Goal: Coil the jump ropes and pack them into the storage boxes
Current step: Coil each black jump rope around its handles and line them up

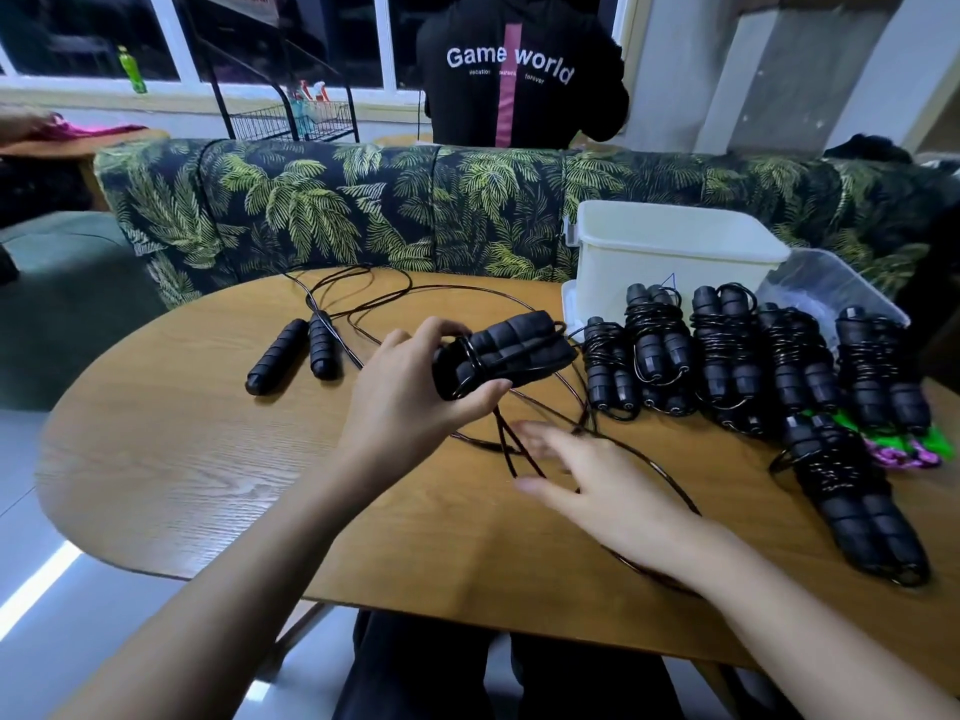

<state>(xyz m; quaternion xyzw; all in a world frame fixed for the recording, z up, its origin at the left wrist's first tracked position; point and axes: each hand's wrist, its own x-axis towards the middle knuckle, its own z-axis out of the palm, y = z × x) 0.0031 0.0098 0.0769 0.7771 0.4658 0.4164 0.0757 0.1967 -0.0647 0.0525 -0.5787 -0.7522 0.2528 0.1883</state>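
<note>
My left hand (415, 392) grips a pair of black foam jump rope handles (514, 350) held together above the wooden table (208, 459), with a few turns of black cord around them. The rest of that cord (649, 459) trails loose across the table. My right hand (582, 475) hovers flat over the loose cord with fingers spread, blurred by motion. Another uncoiled rope lies at the left, its two handles (293, 356) side by side. Several coiled rope bundles (727, 356) stand in a row at the right. A white storage box (670, 252) sits behind them.
A clear plastic lid or box (831, 288) leans at the far right. Green and purple ropes (914, 449) peek out beside the bundles. A leaf-print sofa back (363, 210) runs behind the table, and a person in a black hoodie (519, 70) stands beyond it.
</note>
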